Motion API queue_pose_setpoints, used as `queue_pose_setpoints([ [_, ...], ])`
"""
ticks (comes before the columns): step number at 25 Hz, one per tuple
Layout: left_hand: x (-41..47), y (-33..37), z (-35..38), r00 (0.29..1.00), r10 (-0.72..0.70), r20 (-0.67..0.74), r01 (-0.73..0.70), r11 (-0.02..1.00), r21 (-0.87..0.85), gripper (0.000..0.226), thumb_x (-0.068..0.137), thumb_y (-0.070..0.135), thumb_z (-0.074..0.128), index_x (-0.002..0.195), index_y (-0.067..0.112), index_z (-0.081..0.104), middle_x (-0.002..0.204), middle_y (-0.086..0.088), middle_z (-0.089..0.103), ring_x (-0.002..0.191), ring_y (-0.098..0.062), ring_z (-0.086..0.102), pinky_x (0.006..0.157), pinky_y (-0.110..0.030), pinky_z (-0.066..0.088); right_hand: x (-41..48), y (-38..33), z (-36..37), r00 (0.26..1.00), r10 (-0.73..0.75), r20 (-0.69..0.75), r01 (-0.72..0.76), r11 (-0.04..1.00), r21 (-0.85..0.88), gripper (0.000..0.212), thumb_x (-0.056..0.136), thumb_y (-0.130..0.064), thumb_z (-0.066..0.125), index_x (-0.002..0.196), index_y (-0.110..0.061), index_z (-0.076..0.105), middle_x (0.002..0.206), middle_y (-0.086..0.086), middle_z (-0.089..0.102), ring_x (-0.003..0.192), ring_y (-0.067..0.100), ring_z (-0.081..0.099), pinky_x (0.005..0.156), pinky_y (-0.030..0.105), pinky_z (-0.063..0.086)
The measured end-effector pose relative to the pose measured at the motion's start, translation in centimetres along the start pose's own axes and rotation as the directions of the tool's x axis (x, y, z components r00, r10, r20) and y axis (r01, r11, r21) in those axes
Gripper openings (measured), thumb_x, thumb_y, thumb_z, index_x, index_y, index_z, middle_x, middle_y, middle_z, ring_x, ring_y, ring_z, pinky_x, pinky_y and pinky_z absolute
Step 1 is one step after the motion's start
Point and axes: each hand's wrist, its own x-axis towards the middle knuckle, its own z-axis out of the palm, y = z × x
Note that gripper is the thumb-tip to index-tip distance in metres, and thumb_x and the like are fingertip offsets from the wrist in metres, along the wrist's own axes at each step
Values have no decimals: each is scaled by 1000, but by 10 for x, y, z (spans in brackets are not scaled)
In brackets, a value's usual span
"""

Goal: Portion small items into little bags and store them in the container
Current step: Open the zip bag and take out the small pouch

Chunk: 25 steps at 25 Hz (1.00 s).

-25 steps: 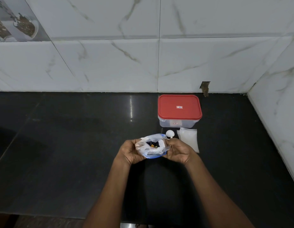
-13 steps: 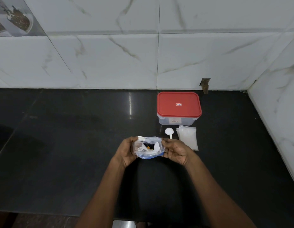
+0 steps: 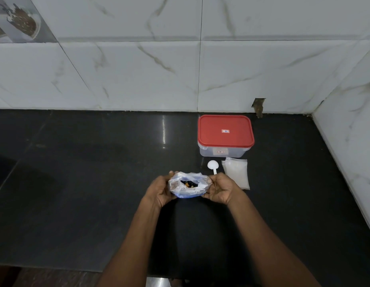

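Note:
Above the black counter (image 3: 87, 193) I hold a clear plastic bag (image 3: 188, 186) with a blue edge; small dark and orange items show in its open mouth. My left hand (image 3: 159, 191) grips its left side and my right hand (image 3: 220, 188) its right side. Behind them stands a clear container with a shut red lid (image 3: 225, 131). In front of the container a white plastic spoon (image 3: 212, 165) lies next to a flat stack of little clear bags (image 3: 237, 172).
White marble-look tiled walls (image 3: 138, 75) close the counter at the back and on the right. The counter's front edge runs along the bottom of the view.
The bag's mouth has been pulled wider between my hands. The view has shifted slightly, so the container and hands sit a little higher in the frame.

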Motion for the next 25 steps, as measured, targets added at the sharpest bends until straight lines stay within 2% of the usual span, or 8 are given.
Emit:
queue_pose_setpoints([
  [4,-10,0,-1,983,145,110,-173,934,311,29,92,31,69,102,4,71,87,-11,73,72,-22,70,59,-30,60,2,-1,2,998,-45,48,41,996,83,28,92,-28,59,88,-2,70,84,15,72,72,30,70,72,41,57],
  [7,-5,-7,-1,958,277,80,-281,832,478,40,78,0,79,116,0,65,98,-16,75,73,-22,73,64,-32,61,3,4,2,985,-151,85,161,979,-122,16,83,-9,67,96,-1,71,90,16,70,77,28,68,74,38,56],
  [9,4,-11,2,909,416,-11,-321,718,617,31,79,0,75,109,1,68,95,-17,76,72,-23,72,67,-37,62,6,10,6,964,-264,34,263,925,-274,27,77,6,65,103,5,68,88,20,69,74,27,67,68,33,55],
  [11,10,-14,4,831,555,-41,-332,554,764,22,82,7,66,102,6,74,89,-13,77,73,-22,70,71,-36,60,10,15,10,899,-436,-46,363,801,-476,24,77,5,62,99,1,69,84,15,69,72,22,65,65,31,52],
  [13,7,-15,5,784,620,8,-328,403,854,27,85,8,59,106,8,76,90,-10,76,79,-22,70,71,-28,53,14,14,13,781,-623,-45,406,560,-722,12,79,-4,59,83,-7,71,79,9,68,71,20,62,65,32,50],
  [16,6,-6,-6,840,493,228,-391,257,884,32,88,6,57,117,9,72,99,-7,76,85,-17,70,78,-27,52,21,11,5,673,-739,29,290,227,-930,19,85,-8,53,73,-5,68,80,13,64,80,28,60,70,35,49],
  [21,-7,7,-17,797,395,456,-525,81,847,64,90,4,63,147,25,42,136,-5,48,119,-11,51,103,-18,41,8,4,8,604,-797,-10,251,203,-947,20,86,2,53,104,-6,55,93,11,64,86,30,62,74,40,53],
  [25,-12,-12,-9,624,479,617,-602,-208,771,50,91,-3,60,134,22,50,146,-2,21,125,4,40,92,6,28,-5,3,18,608,-761,225,213,-116,-970,33,86,0,46,111,-20,38,106,9,54,85,28,56,71,39,47],
])
